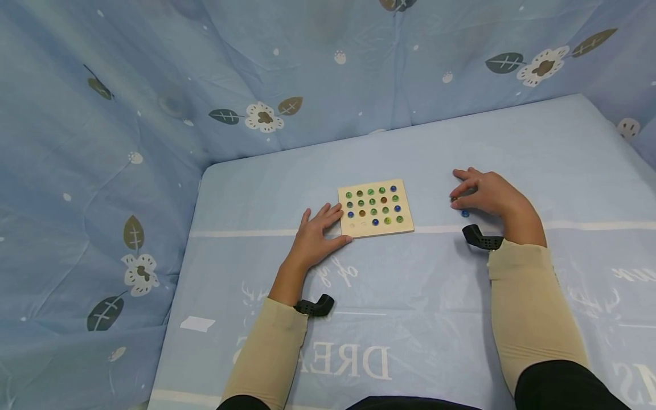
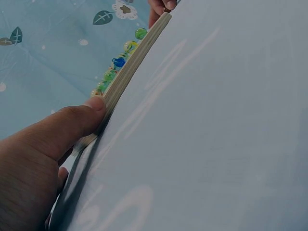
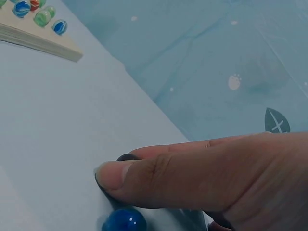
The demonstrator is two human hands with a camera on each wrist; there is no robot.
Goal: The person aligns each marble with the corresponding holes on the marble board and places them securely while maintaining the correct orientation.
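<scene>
A light wooden board (image 1: 379, 230) with rows of shallow hollows lies mid-table, most of them filled by green, blue and amber marbles. Two hollows at its near left corner hold none. My left hand (image 1: 316, 242) touches the board's left side with spread fingers, its thumb at the near left corner. Over to the right, my right hand (image 1: 494, 195) pinches a dark marble (image 3: 128, 157) between thumb and index finger, low over the table; the fingers mostly cover it. A blue marble (image 3: 124, 220) lies on the cloth just below that thumb.
Pale blue printed cloth (image 1: 435, 307) covers the table, with a white stripe across it. Patterned blue curtains (image 1: 328, 85) hang behind and at the left. A white patch (image 1: 197, 324) is on the cloth at the left. Each wrist wears a black camera mount (image 1: 320, 306).
</scene>
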